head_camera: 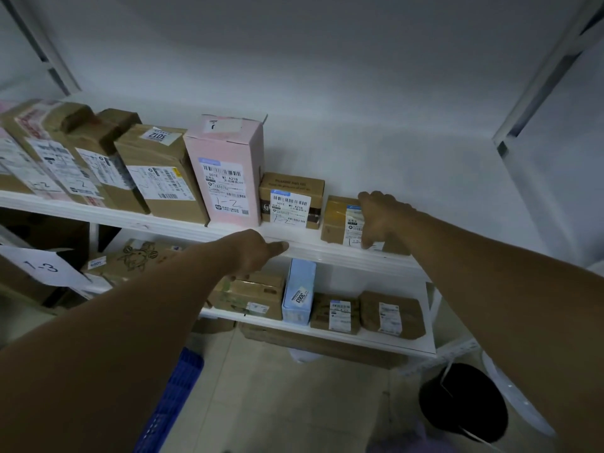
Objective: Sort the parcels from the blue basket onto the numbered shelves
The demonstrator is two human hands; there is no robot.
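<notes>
Item: small brown parcel [340, 220], sitting at the right end of the upper shelf [304, 246]. I am gripping it with my right hand [380, 214], fingers curled over top and front; left hand [255, 253] hovering loose, empty. Probably light, stiff cardboard; best gripping across its top

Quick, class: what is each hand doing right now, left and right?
Left hand: thumb out by the upper shelf edge, fingers hidden; cannot tell.
Right hand: holding the small brown parcel on that shelf.
</notes>
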